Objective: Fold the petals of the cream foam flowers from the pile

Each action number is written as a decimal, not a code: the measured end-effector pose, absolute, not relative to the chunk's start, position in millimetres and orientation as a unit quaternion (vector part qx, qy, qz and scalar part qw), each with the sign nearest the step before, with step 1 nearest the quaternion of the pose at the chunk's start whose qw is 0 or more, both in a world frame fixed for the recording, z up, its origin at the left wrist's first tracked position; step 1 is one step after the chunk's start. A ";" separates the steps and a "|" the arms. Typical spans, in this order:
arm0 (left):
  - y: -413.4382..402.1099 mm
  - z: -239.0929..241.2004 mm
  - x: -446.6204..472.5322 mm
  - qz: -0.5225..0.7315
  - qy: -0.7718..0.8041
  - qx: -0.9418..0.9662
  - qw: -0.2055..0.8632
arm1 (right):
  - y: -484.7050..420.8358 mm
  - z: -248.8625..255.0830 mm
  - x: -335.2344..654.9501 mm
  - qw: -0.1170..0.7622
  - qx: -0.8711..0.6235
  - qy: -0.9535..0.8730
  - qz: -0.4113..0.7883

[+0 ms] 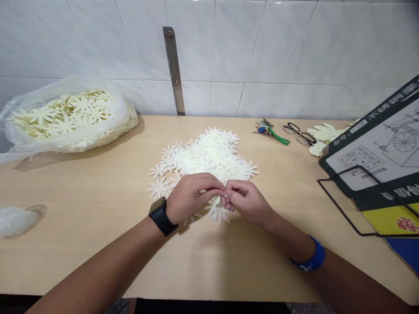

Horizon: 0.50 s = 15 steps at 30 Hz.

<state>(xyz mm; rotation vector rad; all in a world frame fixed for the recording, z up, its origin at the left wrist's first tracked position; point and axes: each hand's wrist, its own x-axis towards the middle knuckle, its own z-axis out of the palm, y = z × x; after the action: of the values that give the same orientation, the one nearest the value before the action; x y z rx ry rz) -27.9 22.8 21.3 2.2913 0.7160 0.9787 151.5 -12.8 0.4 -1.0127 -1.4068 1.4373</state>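
Observation:
Both hands meet at the front of a heaped pile of pale cream flower-shaped pieces (212, 152) with narrow petals. My left hand (196, 194), with a black watch on its wrist, is closed in a pinch. Its fingertips touch those of my right hand (248, 201), which is pinched too and has a blue band on the forearm. A tiny white sliver shows between the fingertips; the rest of it is hidden. Just below the fingers, one flower piece (218, 213) spreads its petals; whether it is held or lies on the table I cannot tell.
At the back left, an open clear plastic bag (122, 131) bulges with more flower pieces. A white plastic bundle (16, 221) lies at the left edge. Keys (266, 130), glasses (299, 134) and a printed box (366, 174) with a black wire frame (347, 222) stand right.

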 end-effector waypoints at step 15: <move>20.9 18.3 -27.5 0.352 0.274 0.859 0.251 | -12.3 -3.8 148.9 0.424 -0.460 -0.567 0.536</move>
<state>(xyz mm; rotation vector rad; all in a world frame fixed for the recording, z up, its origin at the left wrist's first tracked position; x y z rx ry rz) -27.5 20.9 18.3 2.3371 0.7455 0.9583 148.9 -12.3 -3.8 -1.1504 -1.4194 1.3400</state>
